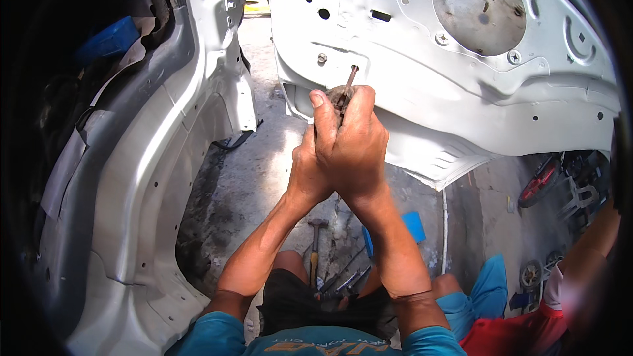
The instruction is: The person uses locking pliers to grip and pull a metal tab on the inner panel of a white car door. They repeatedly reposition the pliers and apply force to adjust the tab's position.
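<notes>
Both my hands clasp one worn screwdriver (pixel 347 83) in front of me. My right hand (pixel 353 142) wraps over the handle, and my left hand (pixel 304 168) grips underneath and behind it. The thin metal shaft rises from my fists, and its tip touches a hole in the white car door panel (pixel 409 86). The handle is almost fully hidden by my fingers. A screw head (pixel 322 58) sits in the panel just left of the tip.
A white car body frame (pixel 151 178) curves along the left. On the concrete floor between my knees lie a hammer (pixel 316 237) and several hand tools (pixel 346 280). Another person in red (pixel 567 290) sits at the lower right, with a blue object (pixel 413 224) near my right forearm.
</notes>
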Action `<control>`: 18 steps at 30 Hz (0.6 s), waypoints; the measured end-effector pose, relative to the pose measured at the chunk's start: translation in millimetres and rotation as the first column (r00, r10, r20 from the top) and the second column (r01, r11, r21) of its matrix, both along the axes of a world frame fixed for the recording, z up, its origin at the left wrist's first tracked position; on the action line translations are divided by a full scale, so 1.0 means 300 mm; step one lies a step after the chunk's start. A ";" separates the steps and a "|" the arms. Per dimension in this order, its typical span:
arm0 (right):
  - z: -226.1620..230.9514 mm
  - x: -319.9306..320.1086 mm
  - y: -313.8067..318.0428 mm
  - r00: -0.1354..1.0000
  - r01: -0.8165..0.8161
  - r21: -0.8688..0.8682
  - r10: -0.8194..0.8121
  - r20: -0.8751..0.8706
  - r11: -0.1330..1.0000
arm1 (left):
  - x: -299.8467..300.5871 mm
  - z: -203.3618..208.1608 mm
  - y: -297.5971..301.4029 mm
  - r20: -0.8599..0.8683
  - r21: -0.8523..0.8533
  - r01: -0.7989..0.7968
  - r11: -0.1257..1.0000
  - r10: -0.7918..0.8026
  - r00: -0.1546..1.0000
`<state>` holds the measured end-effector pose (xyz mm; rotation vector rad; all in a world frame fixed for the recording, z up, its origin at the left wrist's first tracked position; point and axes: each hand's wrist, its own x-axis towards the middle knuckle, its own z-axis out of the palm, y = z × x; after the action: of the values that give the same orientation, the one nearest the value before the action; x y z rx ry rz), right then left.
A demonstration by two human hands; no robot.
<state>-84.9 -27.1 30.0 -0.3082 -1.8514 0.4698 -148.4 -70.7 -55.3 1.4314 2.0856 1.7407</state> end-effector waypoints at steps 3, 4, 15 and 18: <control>-0.011 -0.018 -0.007 0.999 -0.027 -0.043 0.026 -0.021 0.999 | -0.032 0.024 -0.026 -0.041 -0.038 -0.055 0.998 0.053 0.998; -0.015 -0.024 -0.008 0.999 -0.036 -0.050 0.035 -0.023 0.998 | -0.038 0.037 -0.031 -0.036 -0.032 -0.066 0.997 0.065 0.997; -0.047 -0.060 -0.018 0.974 -0.208 -0.195 0.185 -0.129 0.958 | -0.134 0.107 -0.091 -0.052 0.055 -0.162 0.985 0.165 0.985; -0.061 -0.053 0.001 0.972 -0.226 -0.196 0.209 -0.104 0.954 | -0.163 0.112 -0.090 -0.131 0.039 -0.198 0.979 0.202 0.971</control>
<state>-100.9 -26.9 11.8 -0.2205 -1.7668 0.8191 -197.2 -97.8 -21.9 1.4263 2.3601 1.7921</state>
